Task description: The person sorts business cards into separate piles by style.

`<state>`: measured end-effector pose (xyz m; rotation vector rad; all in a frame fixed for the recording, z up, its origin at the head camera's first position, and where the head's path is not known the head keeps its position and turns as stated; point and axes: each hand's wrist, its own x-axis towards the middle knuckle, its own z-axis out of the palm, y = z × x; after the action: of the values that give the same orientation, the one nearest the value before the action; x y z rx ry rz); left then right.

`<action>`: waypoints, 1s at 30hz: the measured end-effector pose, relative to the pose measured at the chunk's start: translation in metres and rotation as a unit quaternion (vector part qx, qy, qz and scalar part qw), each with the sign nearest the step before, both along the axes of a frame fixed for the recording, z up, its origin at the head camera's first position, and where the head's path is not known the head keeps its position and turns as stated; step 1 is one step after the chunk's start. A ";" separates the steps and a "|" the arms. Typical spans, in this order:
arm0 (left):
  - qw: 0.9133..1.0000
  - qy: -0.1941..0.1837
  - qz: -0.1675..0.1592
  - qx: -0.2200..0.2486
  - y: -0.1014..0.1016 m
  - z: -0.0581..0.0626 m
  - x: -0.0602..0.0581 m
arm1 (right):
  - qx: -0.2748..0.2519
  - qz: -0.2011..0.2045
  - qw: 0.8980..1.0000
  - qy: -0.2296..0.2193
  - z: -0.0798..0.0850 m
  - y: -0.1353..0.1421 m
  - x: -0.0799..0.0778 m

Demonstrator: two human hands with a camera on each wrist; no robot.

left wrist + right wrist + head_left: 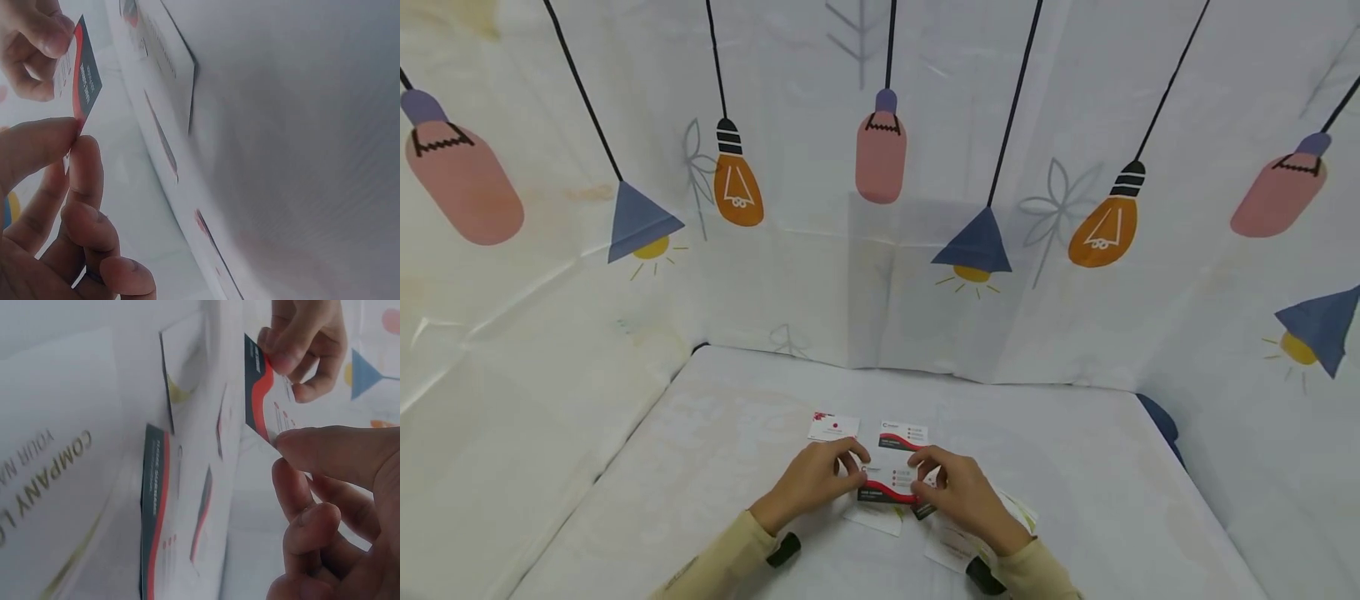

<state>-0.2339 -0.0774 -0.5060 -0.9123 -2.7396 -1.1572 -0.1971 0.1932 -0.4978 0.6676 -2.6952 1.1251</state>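
Between both hands is a white business card (889,482) with a red wave and a dark band along its lower edge. My left hand (817,478) pinches its left end between thumb and fingertips, and my right hand (961,493) pinches the right end. In both wrist views the card (261,387) is tilted and raised above the table. Behind it lies a similar card (904,434), and a white card with a red corner (835,427) lies left of that. A dark-banded card (922,510) is partly hidden by my right hand.
A white card (876,520) lies nearer me, under the held one in the head view. By my right wrist are cards with gold or green marks, one reading "COMPANY" (56,481). White sheeting (790,292) printed with lamps stands behind the white-covered table (700,450).
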 end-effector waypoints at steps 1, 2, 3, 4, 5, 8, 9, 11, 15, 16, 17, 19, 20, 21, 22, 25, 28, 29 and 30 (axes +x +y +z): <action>1.000 0.002 0.000 -0.001 0.001 0.001 -0.002 | -0.002 -0.004 1.000 -0.001 0.000 0.001 -0.002; 1.000 0.003 0.000 -0.002 0.003 0.002 -0.004 | -0.003 -0.009 1.000 -0.003 0.000 0.002 -0.003; 1.000 0.005 0.000 -0.002 0.005 0.003 -0.006 | -0.003 -0.016 1.000 -0.006 0.001 0.003 -0.005; 1.000 0.007 0.002 -0.004 0.006 0.004 -0.008 | -0.003 -0.023 1.000 -0.011 0.001 0.004 -0.006; 1.000 0.011 0.003 -0.005 0.008 0.005 -0.010 | -0.003 -0.029 0.999 -0.016 0.001 0.005 -0.008; 1.000 0.014 0.012 -0.011 0.013 0.008 -0.016 | -0.005 -0.043 0.999 -0.030 0.001 0.008 -0.013; 1.000 0.014 0.014 -0.012 0.014 0.008 -0.018 | -0.006 -0.047 0.998 -0.034 0.000 0.009 -0.015; 1.000 0.014 0.019 -0.015 0.017 0.009 -0.023 | -0.009 -0.050 0.998 -0.040 0.000 0.011 -0.019; 0.999 0.015 0.027 -0.019 0.024 0.009 -0.031 | -0.005 -0.066 0.996 -0.052 0.000 0.015 -0.027; 0.999 0.013 0.029 -0.018 0.026 0.009 -0.034 | -0.003 -0.069 0.996 -0.052 0.000 0.016 -0.029; 0.999 0.011 0.030 -0.016 0.027 0.008 -0.036 | -0.002 -0.073 0.996 -0.053 0.000 0.016 -0.030; 0.999 0.006 0.032 -0.014 0.030 0.007 -0.039 | 0.000 -0.078 0.995 -0.057 0.000 0.018 -0.033; 0.999 0.002 0.033 -0.014 0.031 0.007 -0.041 | 0.001 -0.079 0.995 -0.059 0.000 0.018 -0.035; 0.999 -0.002 0.033 -0.014 0.032 0.007 -0.043 | 0.004 -0.081 0.995 -0.061 0.000 0.019 -0.037; 0.999 -0.007 0.036 -0.015 0.033 0.006 -0.044 | 0.007 -0.083 0.995 -0.064 -0.001 0.019 -0.038; 0.999 -0.003 0.038 -0.021 0.037 0.006 -0.050 | 0.011 -0.091 0.993 -0.071 -0.002 0.021 -0.044; 0.999 0.007 0.039 -0.021 0.040 0.006 -0.056 | 0.012 -0.102 0.992 -0.067 -0.002 0.022 -0.051; 0.999 0.011 0.040 -0.021 0.041 0.006 -0.058 | 0.011 -0.105 0.992 -0.065 -0.002 0.023 -0.054; 0.999 0.013 0.042 -0.020 0.042 0.006 -0.061 | 0.010 -0.107 0.992 -0.062 -0.002 0.023 -0.056</action>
<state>-0.2944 -0.0350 -0.5001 -0.8026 -2.7600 -1.0733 -0.2533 0.2162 -0.5001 0.3097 -2.8026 1.1191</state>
